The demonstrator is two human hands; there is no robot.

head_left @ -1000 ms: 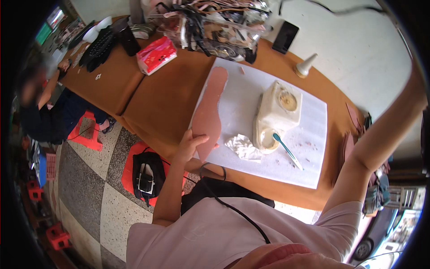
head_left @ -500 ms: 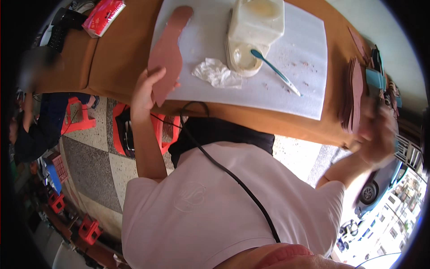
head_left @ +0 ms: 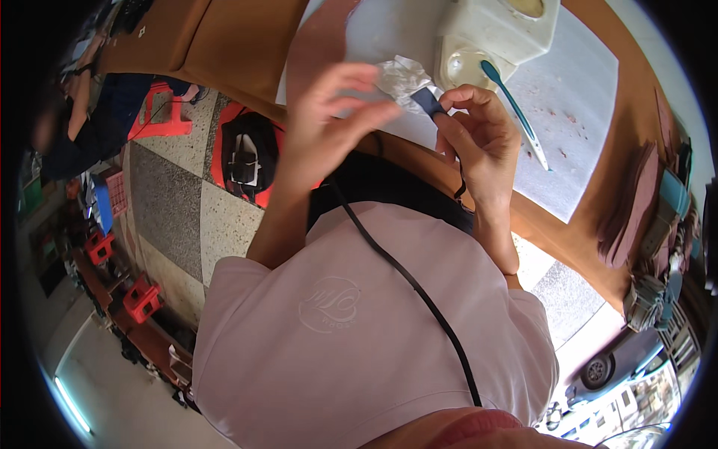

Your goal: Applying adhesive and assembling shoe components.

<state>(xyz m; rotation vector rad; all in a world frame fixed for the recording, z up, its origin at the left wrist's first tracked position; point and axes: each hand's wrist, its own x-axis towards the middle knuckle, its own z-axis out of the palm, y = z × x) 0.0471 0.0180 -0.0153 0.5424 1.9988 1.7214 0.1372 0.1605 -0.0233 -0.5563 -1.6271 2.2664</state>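
My right hand pinches a small dark blue strip between thumb and fingertips, above the near part of a white sheet. To its left, my left hand is blurred, with fingers apart and nothing visible in them. A pinkish-brown insole-shaped piece lies on the sheet beyond the left hand, partly covered by it. Just behind the strip sits a crumpled white tissue. A white container with a small round cup at its front stands farther back, and a teal-and-white brush leans from that cup onto the sheet.
A stack of pinkish-brown pieces lies at the brown table's right end, beside teal and dark pieces. On a red stool below the table rests a black bag. Another person sits at far left.
My left hand has let go of the insole-shaped piece, now on the sheet. My right hand has come from the stack at the right to the middle, holding the dark blue strip.
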